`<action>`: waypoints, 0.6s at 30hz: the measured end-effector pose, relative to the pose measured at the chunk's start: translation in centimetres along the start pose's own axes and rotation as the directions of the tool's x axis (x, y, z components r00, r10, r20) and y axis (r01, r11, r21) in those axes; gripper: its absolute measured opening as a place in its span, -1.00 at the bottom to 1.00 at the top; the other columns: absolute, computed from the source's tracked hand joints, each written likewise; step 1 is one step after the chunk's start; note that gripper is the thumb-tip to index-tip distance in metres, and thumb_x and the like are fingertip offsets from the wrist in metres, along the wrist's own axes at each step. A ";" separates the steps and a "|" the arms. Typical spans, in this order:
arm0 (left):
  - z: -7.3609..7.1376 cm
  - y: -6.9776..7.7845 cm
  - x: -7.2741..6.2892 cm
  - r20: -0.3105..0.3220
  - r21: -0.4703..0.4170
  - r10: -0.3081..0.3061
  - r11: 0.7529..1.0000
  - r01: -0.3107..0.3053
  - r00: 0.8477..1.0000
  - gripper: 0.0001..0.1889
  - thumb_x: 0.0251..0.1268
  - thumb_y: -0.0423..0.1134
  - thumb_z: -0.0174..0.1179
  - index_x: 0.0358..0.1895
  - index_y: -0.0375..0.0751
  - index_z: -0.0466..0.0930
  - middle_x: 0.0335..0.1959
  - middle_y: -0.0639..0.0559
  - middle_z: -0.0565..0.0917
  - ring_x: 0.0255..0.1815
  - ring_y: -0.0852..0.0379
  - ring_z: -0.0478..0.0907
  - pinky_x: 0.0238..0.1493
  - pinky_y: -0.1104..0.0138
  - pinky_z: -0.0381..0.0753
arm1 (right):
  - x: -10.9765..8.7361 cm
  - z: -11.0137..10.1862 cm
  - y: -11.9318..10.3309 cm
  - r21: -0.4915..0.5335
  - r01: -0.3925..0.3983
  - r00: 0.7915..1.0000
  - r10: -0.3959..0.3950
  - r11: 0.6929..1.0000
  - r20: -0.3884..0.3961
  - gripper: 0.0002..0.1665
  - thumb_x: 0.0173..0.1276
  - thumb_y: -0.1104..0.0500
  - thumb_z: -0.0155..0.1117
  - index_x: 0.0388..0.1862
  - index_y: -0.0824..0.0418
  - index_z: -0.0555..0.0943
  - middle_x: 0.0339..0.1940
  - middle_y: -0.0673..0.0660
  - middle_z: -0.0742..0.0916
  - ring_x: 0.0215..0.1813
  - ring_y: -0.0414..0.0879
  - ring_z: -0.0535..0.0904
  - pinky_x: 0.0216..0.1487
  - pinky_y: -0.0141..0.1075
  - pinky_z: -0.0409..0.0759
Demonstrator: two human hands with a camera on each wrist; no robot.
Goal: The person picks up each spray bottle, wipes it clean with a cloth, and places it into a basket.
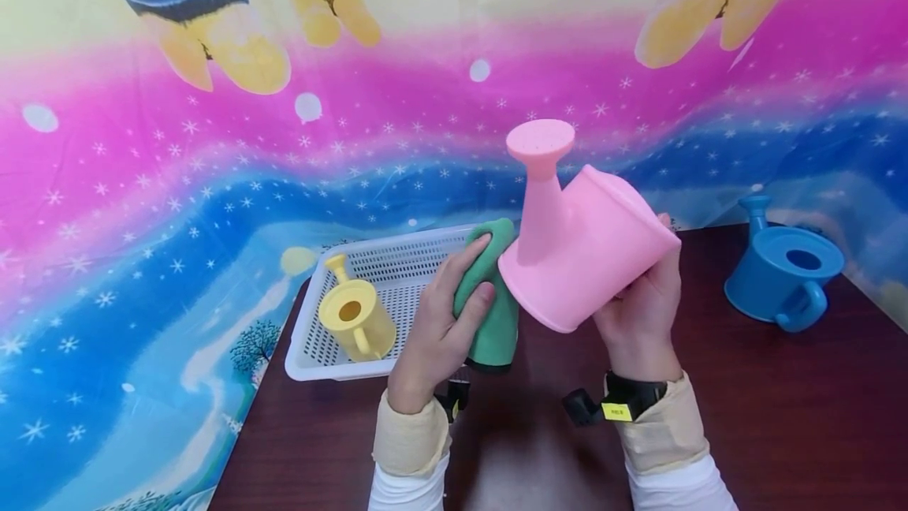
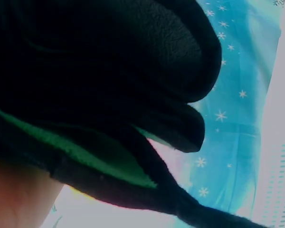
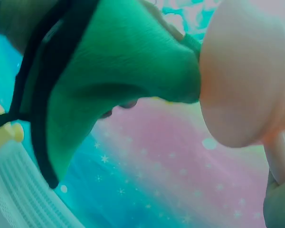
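Over the dark worktop, the left hand curls its fingers round a green cloth touching the tilted pink watering can, its handle within the right hand's gripping fingers.

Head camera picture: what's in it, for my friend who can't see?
The right hand holds up a tilted pink watering can; the left hand holds a green cloth beside it. A yellow can sits in a white basket; a blue can stands on the table.

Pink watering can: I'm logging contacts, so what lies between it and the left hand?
The green cloth lies between the left hand and the pink watering can; the head and right wrist views show it.
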State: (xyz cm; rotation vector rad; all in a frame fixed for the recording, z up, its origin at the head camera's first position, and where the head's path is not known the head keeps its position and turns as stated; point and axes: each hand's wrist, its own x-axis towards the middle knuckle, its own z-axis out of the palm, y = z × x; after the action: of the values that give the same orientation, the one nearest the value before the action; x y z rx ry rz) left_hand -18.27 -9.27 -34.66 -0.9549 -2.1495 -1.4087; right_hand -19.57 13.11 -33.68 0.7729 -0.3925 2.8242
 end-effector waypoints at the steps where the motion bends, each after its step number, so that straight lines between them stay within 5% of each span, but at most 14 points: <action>1: 0.0 0.0 0.0 -0.013 0.004 0.006 1.000 -0.006 1.000 -0.43 0.60 -0.30 0.12 0.60 0.01 0.34 0.42 -0.08 0.55 0.27 -0.01 0.57 0.20 0.12 0.69 | -0.1 0.0 0.1 -0.038 0.014 0.999 -0.015 0.999 -0.028 -0.47 0.74 -0.03 -0.05 -0.22 0.32 0.68 -0.54 0.13 0.71 -0.62 -0.12 0.54 -0.62 -0.43 0.40; 3: -0.1 -0.1 0.1 -0.032 0.025 0.010 1.000 -0.009 0.999 -0.43 0.59 -0.30 0.13 0.59 0.01 0.34 0.45 -0.07 0.53 0.31 -0.01 0.56 0.25 0.11 0.66 | -0.2 0.1 0.2 -0.111 0.029 0.996 -0.037 0.993 -0.075 -0.41 0.75 -0.05 -0.09 -0.40 0.25 0.65 -0.69 0.05 0.56 -0.74 -0.16 0.24 -0.71 -0.38 -0.01; 6: -0.1 -0.2 0.1 -0.047 0.059 0.003 0.998 -0.001 0.999 -0.42 0.58 -0.29 0.14 0.59 0.03 0.35 0.46 -0.06 0.53 0.35 0.00 0.55 0.30 0.08 0.64 | -0.3 0.1 0.2 -0.256 0.049 0.989 -0.083 0.966 -0.125 -0.32 0.75 -0.08 -0.11 -0.64 0.12 0.53 -0.75 -0.03 0.38 -0.75 -0.17 0.04 -0.66 -0.33 -0.23; 12: -0.1 -0.4 0.1 -0.063 0.100 -0.003 0.995 0.009 0.998 -0.43 0.56 -0.26 0.16 0.58 0.03 0.38 0.39 -0.06 0.58 0.30 0.02 0.57 0.27 0.10 0.65 | -0.3 0.0 0.7 -0.398 0.121 0.970 -0.193 0.909 -0.145 -0.30 0.66 -0.10 0.09 -0.73 0.11 0.26 -0.72 -0.01 0.20 -0.74 -0.14 0.01 -0.69 -0.29 -0.18; 18: -0.1 -0.4 0.3 -0.062 0.140 0.025 0.990 -0.016 0.998 -0.45 0.56 -0.24 0.17 0.55 0.01 0.40 0.30 -0.08 0.62 0.19 0.03 0.59 0.19 0.13 0.66 | -0.2 0.0 1.2 -0.485 0.227 0.930 -0.335 0.845 -0.148 -0.30 0.60 -0.07 0.21 -0.71 0.15 0.24 -0.73 0.00 0.23 -0.75 -0.14 0.05 -0.71 -0.30 -0.05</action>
State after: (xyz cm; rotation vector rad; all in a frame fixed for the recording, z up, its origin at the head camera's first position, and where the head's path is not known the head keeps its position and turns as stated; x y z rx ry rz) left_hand -18.76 -9.37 -34.73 -0.8657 -2.1528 -1.2443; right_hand -19.68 11.93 -34.01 0.3623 -0.7999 2.3615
